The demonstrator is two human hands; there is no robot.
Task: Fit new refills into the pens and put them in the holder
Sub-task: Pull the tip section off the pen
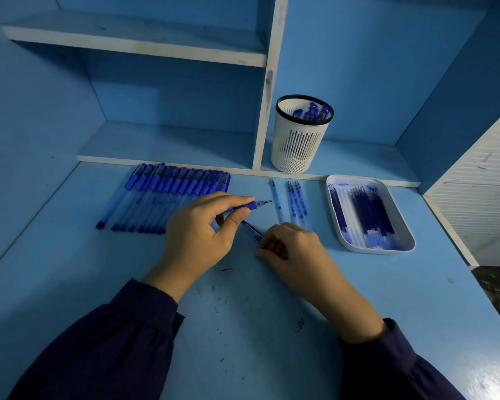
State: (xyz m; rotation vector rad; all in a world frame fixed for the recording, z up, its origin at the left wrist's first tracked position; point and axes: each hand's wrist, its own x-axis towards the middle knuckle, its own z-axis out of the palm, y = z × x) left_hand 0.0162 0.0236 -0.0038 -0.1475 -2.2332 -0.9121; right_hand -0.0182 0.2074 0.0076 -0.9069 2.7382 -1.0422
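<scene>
1. The left hand (197,232) is gripping a clear plastic pen with a blue rubber grip (250,204) between its thumb and curled fingers. The pen's metal tip is pointing to the right.
2. The right hand (292,249) is lying knuckles-up just beside it. Its curled fingers are pinching the near end of a short dark blue piece (251,229), which is resting on the desk between the two hands. Whether this is a cap, I cannot tell.
3. A row of capped clear pens (168,197) is lying side by side behind the left hand, with the blue caps toward the back.
4. A few thin pale loose refills (293,203) are lying lengthwise between the held pen's tip and the tray.
5. A white oblong plastic tray (358,249) is sitting at the right, holding dark blue full refills (373,212).
6. A white slotted round holder with a black rim (298,151) is standing upright on the low back ledge, behind the loose refills. It is holding several blue-capped finished pens (313,111).
7. The pale blue desk (243,327) is showing dark ink specks in front of the hands.
8. Dark sleeves (122,342) are covering both forearms.
</scene>
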